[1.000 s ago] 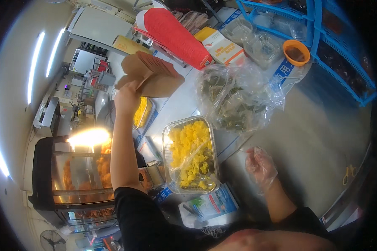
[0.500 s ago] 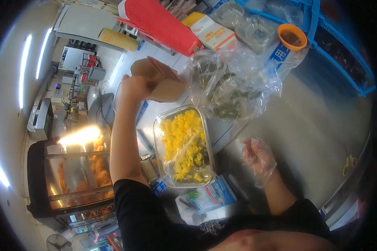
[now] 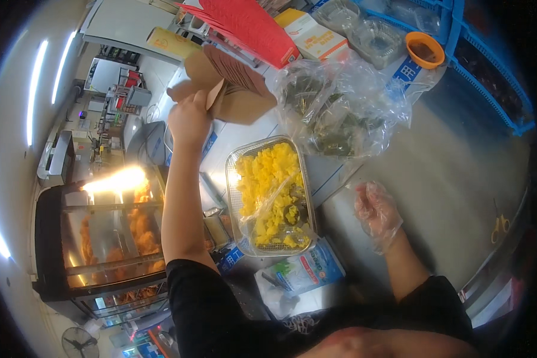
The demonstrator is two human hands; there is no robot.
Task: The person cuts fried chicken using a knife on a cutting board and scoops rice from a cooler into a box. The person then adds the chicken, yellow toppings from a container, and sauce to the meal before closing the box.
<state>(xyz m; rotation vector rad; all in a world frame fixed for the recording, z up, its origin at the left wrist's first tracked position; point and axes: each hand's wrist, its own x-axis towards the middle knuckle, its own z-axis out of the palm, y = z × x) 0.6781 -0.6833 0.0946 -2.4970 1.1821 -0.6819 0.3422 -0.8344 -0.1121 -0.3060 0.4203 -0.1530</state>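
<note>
At the upper left of centre, my left hand (image 3: 190,119) is closed on a folded piece of brown paper (image 3: 216,94) against a fanned stack of brown paper packaging (image 3: 238,74). Below it sits a wire-mesh tray (image 3: 232,218) heaped with yellow crumbly food (image 3: 259,170), with clear plastic and a dark spoon-like object partly buried in it. My right hand (image 3: 377,215), in a clear plastic glove, rests right of the tray with fingers curled; their contents are hidden. A clear plastic bag (image 3: 340,110) with dark green contents lies above the tray.
A lit glass cabinet (image 3: 95,232) with fried food stands left. Behind are red packets (image 3: 250,30), a white-and-orange box (image 3: 316,37), plastic containers (image 3: 376,45), an orange bowl (image 3: 425,51) and blue baskets (image 3: 489,80). Yellow scissors (image 3: 498,230) are at right, a blue-white packet (image 3: 307,265) below the tray.
My left hand has shifted slightly on the brown paper stack, and a folded piece now stands apart at its fingertips. The whole view has moved a little; my right hand stays curled.
</note>
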